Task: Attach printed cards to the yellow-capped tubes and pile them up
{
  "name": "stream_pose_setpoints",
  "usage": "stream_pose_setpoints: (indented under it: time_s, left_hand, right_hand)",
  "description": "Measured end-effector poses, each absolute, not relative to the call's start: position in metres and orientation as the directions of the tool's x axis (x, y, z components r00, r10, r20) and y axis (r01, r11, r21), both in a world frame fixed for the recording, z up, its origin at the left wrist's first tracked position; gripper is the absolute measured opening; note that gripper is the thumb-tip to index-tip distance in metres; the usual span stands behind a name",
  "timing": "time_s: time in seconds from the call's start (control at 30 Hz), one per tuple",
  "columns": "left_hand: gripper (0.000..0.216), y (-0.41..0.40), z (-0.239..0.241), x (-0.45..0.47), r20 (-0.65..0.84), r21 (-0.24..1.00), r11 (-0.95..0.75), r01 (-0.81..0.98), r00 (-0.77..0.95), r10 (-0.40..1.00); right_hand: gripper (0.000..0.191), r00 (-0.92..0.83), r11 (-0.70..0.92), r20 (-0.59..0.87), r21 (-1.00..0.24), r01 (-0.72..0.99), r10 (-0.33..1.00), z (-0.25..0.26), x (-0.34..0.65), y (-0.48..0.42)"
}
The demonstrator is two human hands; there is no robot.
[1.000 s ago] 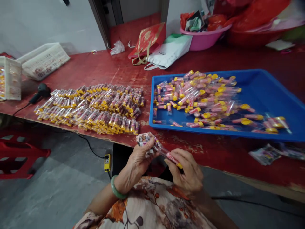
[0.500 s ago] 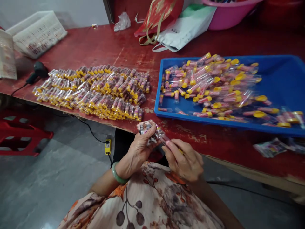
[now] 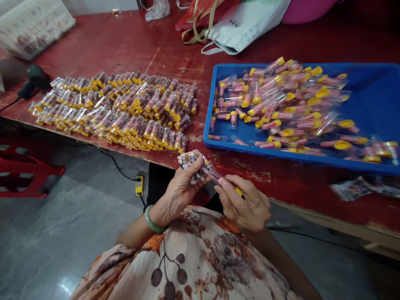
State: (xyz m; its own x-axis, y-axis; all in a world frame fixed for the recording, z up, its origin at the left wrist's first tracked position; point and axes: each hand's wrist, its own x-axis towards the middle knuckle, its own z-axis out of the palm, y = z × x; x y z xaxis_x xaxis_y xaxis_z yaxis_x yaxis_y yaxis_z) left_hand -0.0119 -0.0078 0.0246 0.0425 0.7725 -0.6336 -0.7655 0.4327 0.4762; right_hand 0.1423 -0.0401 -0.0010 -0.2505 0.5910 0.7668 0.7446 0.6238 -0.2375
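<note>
My left hand (image 3: 183,187) pinches a small stack of clear printed plastic sleeves (image 3: 190,161) under its thumb. In my right hand (image 3: 245,202) is a clear tube with a yellow cap (image 3: 215,176), its far end meeting the sleeve on top of the stack. Whether the tube is inside that sleeve I cannot tell. Ahead on the left lie rows of wrapped tubes (image 3: 118,112) with yellow ends, piled in layers. To the right, a blue tray (image 3: 371,96) holds a loose heap of yellow-capped tubes (image 3: 268,100) with pink contents.
More printed sleeves (image 3: 353,188) lie by the table's front edge. A dark heat-gun-like tool (image 3: 37,79) and a white basket (image 3: 37,29) are at the left. Bags (image 3: 246,29) sit at the back near a pink basin (image 3: 304,10). A red stool (image 3: 28,175) stands below.
The view has shifted slightly, so the table's things sit a little higher in the picture. Both hands keep their hold, and the tube stays against the sleeves.
</note>
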Motion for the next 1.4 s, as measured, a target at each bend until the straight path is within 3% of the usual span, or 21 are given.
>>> stream_pose_setpoints:
  time_s: [0.07,0.23,0.3,0.47,0.53,0.7,0.9,1.07,1.27,1.4]
  left_hand:
    - [0.033,-0.008,0.028,-0.012,-0.627,0.505,0.422,-0.753,0.016,0.779]
    - [0.027,-0.007,0.031,-0.013,-0.636,0.516,0.448,-0.730,0.024,0.771]
    - [0.028,-0.007,0.029,-0.014,-0.641,0.516,0.462,-0.721,0.033,0.767]
    - [0.034,-0.010,0.024,-0.012,-0.621,0.556,0.434,-0.709,-0.007,0.784]
    - [0.036,-0.010,0.022,-0.011,-0.614,0.571,0.424,-0.703,-0.023,0.789]
    - [0.038,-0.010,0.018,-0.007,-0.600,0.613,0.385,-0.690,-0.091,0.795]
    - [0.041,-0.010,0.010,-0.009,-0.602,0.627,0.368,-0.686,-0.127,0.789]
    - [0.039,-0.009,0.008,-0.010,-0.599,0.611,0.345,-0.713,-0.131,0.790]
    - [0.037,-0.009,0.009,-0.011,-0.580,0.633,0.351,-0.690,-0.123,0.805]
    - [0.038,-0.010,0.010,-0.011,-0.567,0.652,0.387,-0.653,-0.080,0.820]
  right_hand:
    - [0.038,-0.229,0.615,0.751,-0.283,0.736,0.620,0.000,0.142,-0.039]
    - [0.030,-0.052,0.565,0.697,-0.533,0.630,0.715,0.003,0.137,-0.035]
    - [0.028,-0.049,0.573,0.728,-0.495,0.654,0.684,0.003,0.136,-0.034]
    - [0.041,-0.241,0.616,0.786,-0.213,0.758,0.569,-0.003,0.134,-0.040]
    - [0.042,-0.201,0.595,0.782,-0.253,0.763,0.590,-0.004,0.130,-0.041]
    - [0.027,0.064,0.579,0.772,-0.526,0.623,0.633,-0.004,0.121,-0.036]
    - [0.039,-0.210,0.657,0.795,-0.287,0.697,0.570,-0.014,0.131,-0.037]
    - [0.037,-0.262,0.733,0.819,-0.255,0.630,0.510,-0.022,0.137,-0.040]
    - [0.039,-0.188,0.697,0.808,-0.334,0.634,0.558,-0.008,0.135,-0.037]
    - [0.031,-0.062,0.631,0.773,-0.466,0.620,0.632,-0.001,0.134,-0.035]
